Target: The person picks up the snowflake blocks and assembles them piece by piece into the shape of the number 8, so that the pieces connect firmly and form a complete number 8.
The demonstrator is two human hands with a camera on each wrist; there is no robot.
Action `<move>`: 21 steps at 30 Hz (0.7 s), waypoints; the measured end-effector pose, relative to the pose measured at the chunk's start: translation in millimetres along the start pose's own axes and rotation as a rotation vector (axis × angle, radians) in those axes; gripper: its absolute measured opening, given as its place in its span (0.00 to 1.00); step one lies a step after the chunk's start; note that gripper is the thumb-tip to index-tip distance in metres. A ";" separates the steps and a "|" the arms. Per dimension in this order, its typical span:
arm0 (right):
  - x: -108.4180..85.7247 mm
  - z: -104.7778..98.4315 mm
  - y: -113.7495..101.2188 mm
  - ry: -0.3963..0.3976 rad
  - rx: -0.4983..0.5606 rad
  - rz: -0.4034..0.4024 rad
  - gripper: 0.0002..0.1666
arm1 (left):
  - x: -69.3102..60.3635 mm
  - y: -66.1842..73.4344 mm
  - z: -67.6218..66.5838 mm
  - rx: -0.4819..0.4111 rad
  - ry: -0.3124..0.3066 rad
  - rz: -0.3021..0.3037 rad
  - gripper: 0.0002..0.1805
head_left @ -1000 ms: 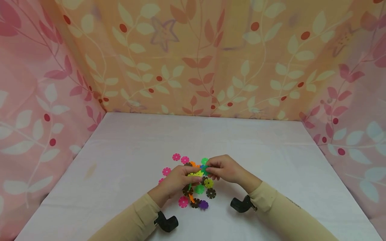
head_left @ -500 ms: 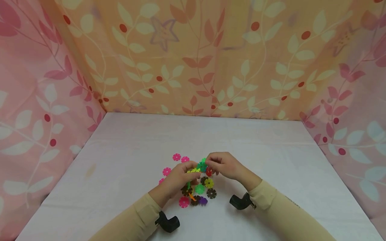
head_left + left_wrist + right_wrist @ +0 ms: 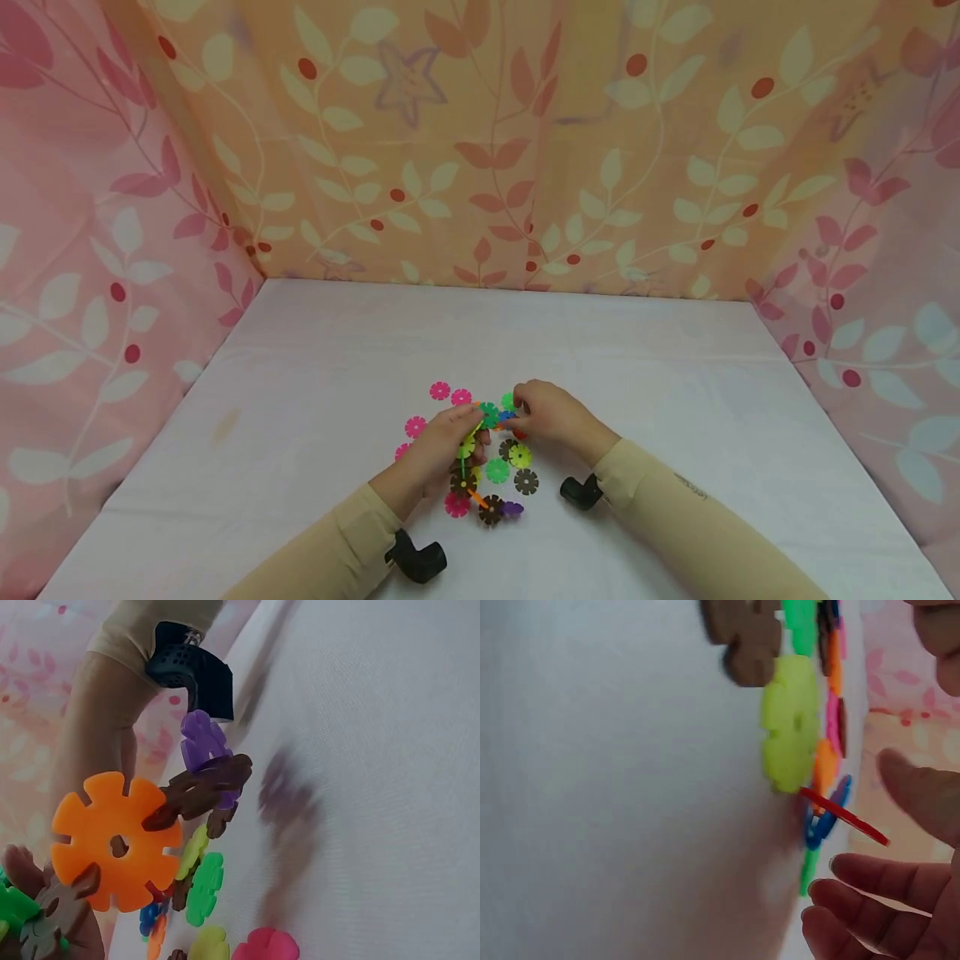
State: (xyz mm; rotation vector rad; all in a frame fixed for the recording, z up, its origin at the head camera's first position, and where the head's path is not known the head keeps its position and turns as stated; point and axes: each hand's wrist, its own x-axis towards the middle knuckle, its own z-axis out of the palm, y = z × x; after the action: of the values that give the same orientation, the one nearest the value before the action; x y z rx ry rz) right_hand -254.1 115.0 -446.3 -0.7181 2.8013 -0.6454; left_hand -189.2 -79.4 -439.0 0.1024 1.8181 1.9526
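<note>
My left hand [image 3: 438, 442] grips a linked chain of notched plastic discs: a teal disc [image 3: 490, 415] at the top, then yellow, green and brown ones. Lower on the chain come an orange disc [image 3: 112, 840], a brown disc [image 3: 199, 787] and a purple disc [image 3: 201, 742]. My right hand [image 3: 558, 421] is just right of the teal disc, over the loose pieces. In the right wrist view its thumb and fingers [image 3: 900, 900] are spread apart with nothing between them, beside a tilted red disc [image 3: 855, 819] and a blue disc [image 3: 829, 817].
Loose discs lie around and beneath the hands on the white table [image 3: 315, 358], among them pink [image 3: 439, 391], light green [image 3: 497, 471], yellow [image 3: 520, 455] and brown [image 3: 527, 482]. Patterned cloth [image 3: 495, 150] encloses the back and sides.
My right hand has come off the teal disc and its forearm has shifted left. The teal disc has moved left with my left hand, and the chain's lower end hangs more extended.
</note>
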 end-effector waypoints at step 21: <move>-22.7 -19.0 -5.0 0.246 0.183 -0.513 0.01 | 4.3 -1.9 -2.9 -0.021 0.066 -0.055 0.23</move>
State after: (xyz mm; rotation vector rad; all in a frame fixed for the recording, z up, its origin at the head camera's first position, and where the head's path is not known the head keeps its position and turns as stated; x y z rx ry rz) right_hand -237.6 129.2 -425.6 -1.4206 2.7161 -1.1254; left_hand -193.5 -80.5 -442.3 -0.0194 1.8218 1.9580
